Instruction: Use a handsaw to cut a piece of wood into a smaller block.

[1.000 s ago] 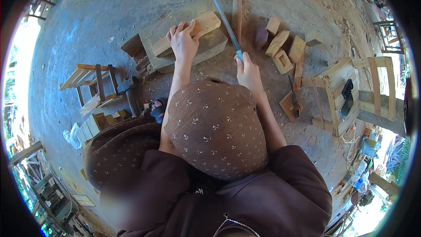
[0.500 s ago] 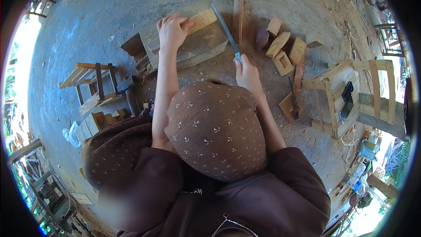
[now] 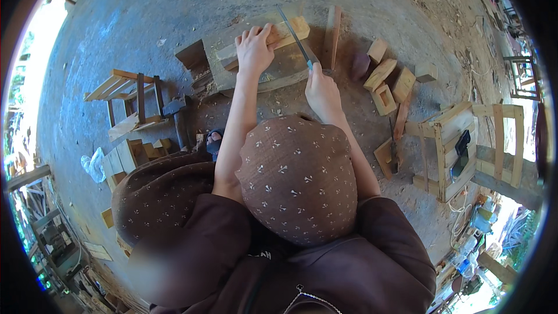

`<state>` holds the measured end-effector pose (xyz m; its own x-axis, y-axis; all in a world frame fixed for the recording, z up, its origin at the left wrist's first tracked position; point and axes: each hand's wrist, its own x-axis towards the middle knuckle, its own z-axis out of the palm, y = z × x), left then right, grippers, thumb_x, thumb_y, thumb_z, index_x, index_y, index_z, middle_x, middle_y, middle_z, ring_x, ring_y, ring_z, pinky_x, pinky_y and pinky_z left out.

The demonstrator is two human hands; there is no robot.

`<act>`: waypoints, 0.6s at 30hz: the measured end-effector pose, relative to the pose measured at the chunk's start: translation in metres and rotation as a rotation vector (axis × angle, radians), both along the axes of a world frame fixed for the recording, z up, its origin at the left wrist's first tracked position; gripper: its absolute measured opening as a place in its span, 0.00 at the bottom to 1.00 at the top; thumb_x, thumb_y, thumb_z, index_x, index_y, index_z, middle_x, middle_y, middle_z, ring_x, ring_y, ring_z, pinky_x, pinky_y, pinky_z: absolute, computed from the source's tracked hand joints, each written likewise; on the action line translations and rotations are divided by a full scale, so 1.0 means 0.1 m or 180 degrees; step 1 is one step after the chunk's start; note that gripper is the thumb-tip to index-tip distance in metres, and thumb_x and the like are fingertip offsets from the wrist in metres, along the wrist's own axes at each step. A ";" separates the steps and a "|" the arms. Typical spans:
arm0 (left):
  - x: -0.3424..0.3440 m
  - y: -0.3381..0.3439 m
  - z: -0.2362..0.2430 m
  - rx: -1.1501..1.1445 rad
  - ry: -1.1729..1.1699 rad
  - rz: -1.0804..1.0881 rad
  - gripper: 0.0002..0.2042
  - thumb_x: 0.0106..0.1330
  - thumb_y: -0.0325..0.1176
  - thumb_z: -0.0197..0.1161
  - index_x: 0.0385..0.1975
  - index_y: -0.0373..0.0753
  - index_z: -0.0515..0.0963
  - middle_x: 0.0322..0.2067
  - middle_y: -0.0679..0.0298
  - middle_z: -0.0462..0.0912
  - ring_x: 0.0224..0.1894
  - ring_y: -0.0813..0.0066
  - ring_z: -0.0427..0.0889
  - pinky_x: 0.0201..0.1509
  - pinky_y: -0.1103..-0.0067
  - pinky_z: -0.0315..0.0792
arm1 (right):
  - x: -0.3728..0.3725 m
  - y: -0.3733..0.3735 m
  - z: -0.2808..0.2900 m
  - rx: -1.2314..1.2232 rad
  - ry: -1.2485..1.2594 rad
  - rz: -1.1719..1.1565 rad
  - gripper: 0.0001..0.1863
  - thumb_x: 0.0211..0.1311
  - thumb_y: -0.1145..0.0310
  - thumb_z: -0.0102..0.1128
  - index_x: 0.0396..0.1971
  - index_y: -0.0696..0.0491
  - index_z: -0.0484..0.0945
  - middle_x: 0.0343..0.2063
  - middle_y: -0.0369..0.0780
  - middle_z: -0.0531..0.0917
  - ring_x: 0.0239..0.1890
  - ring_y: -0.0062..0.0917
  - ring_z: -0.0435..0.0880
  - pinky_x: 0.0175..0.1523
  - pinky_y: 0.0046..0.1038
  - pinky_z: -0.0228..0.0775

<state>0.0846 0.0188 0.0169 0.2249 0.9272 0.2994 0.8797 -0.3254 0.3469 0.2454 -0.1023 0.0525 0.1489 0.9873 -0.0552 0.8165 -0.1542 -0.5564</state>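
A light yellowish block of wood lies across a low, thick wooden work block on the floor. My left hand is closed over the block's middle, its fingers bent across the top. In my right hand is the teal handle of a file, a long, narrow dark steel blade. The blade crosses the block's right part, tip pointing away and slightly left. Whether its edge touches the wood I cannot tell. A reddish strip of wood lies just right of the work block.
Several small wooden blocks lie to the right, near a slatted wooden stool with a dark phone-like object on top. A small wooden frame stands left, beside a hammer. My cloth-covered knee rises between my arms.
The file has shifted and now crosses the block's right part, away from its end. My left hand has closed down onto the block. The whole view has moved slightly.
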 end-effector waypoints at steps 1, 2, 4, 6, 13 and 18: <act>0.02 -0.01 -0.01 -0.0008 -0.0003 0.0021 0.25 0.56 0.40 0.66 0.57 0.50 0.73 0.47 0.66 0.77 0.51 0.63 0.73 0.55 0.66 0.62 | -0.01 0.02 -0.01 -0.0018 -0.0043 -0.0032 0.09 0.71 0.65 0.40 0.37 0.56 0.63 0.21 0.55 0.80 0.28 0.54 0.80 0.33 0.54 0.70; 0.04 -0.01 -0.01 0.0057 -0.0087 0.0016 0.25 0.54 0.38 0.67 0.56 0.50 0.74 0.46 0.64 0.77 0.51 0.62 0.74 0.56 0.65 0.62 | -0.02 0.04 -0.03 -0.0037 -0.0086 -0.0065 0.09 0.71 0.65 0.40 0.37 0.56 0.63 0.21 0.55 0.80 0.28 0.55 0.80 0.33 0.54 0.70; 0.05 0.00 -0.01 0.0128 -0.0192 0.0015 0.26 0.52 0.36 0.69 0.54 0.49 0.74 0.44 0.63 0.78 0.50 0.61 0.74 0.56 0.65 0.60 | -0.03 0.08 -0.03 -0.0049 -0.0083 -0.0066 0.09 0.71 0.65 0.39 0.37 0.56 0.63 0.21 0.56 0.80 0.29 0.55 0.80 0.33 0.54 0.70; 0.06 -0.02 0.00 0.0053 -0.0151 0.0067 0.25 0.54 0.36 0.67 0.55 0.50 0.74 0.45 0.65 0.78 0.50 0.62 0.74 0.56 0.66 0.61 | -0.05 0.07 -0.03 -0.0065 -0.0084 -0.0070 0.09 0.71 0.65 0.39 0.37 0.56 0.63 0.22 0.56 0.80 0.29 0.55 0.80 0.33 0.54 0.70; 0.06 -0.01 0.01 -0.0066 -0.0225 0.0157 0.24 0.56 0.39 0.66 0.56 0.51 0.75 0.48 0.65 0.79 0.51 0.61 0.74 0.58 0.66 0.60 | -0.04 -0.08 0.07 -0.0395 -0.0213 -0.0039 0.08 0.70 0.66 0.39 0.40 0.55 0.63 0.25 0.58 0.80 0.32 0.56 0.80 0.36 0.54 0.71; 0.05 -0.02 0.02 -0.0125 -0.0215 0.0287 0.24 0.56 0.40 0.66 0.56 0.51 0.74 0.48 0.64 0.78 0.52 0.61 0.73 0.59 0.65 0.59 | 0.02 -0.15 0.01 -0.0570 -0.0273 0.0044 0.09 0.69 0.66 0.40 0.44 0.54 0.64 0.28 0.59 0.81 0.34 0.57 0.80 0.39 0.54 0.70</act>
<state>0.0892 0.0166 0.0184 0.1206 0.9541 0.2740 0.8789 -0.2309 0.4173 0.2470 -0.1168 0.0534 0.1471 0.9648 -0.2179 0.8624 -0.2330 -0.4494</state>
